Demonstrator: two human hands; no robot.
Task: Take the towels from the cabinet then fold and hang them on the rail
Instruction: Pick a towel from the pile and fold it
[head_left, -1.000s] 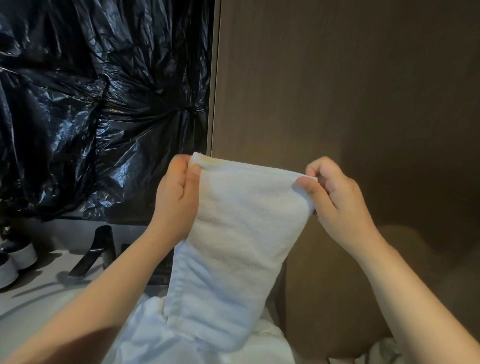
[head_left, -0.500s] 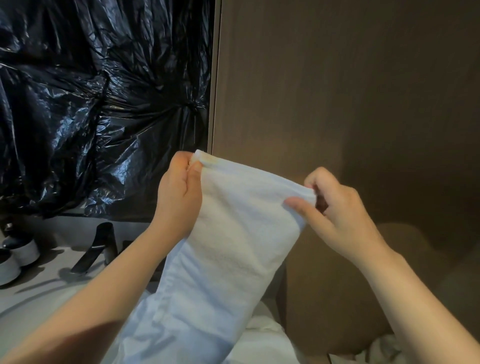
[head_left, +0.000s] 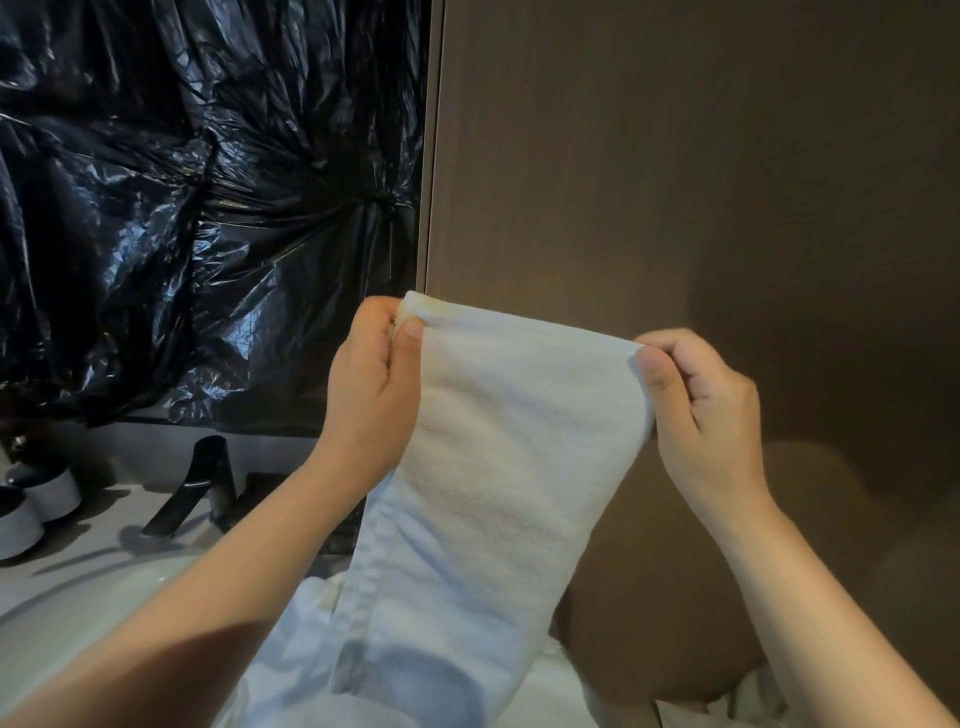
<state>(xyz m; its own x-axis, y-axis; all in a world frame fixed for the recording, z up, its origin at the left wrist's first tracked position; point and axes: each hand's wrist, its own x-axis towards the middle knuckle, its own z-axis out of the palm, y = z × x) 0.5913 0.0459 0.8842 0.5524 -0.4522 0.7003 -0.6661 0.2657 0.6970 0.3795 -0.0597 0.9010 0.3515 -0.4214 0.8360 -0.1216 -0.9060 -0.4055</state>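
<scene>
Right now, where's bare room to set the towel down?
Bare counter lies between the black faucet and the two round containers at far left, and in front of them toward the basin. Under the towel, held by left hand and right hand, a white cloth pile crowds the space.

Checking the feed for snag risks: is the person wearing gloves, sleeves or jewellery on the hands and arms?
No. The left hand and right hand are bare: no gloves, rings or watch in view. The left forearm and right forearm are uncovered as far as the frame shows, no sleeve edge visible.
</scene>
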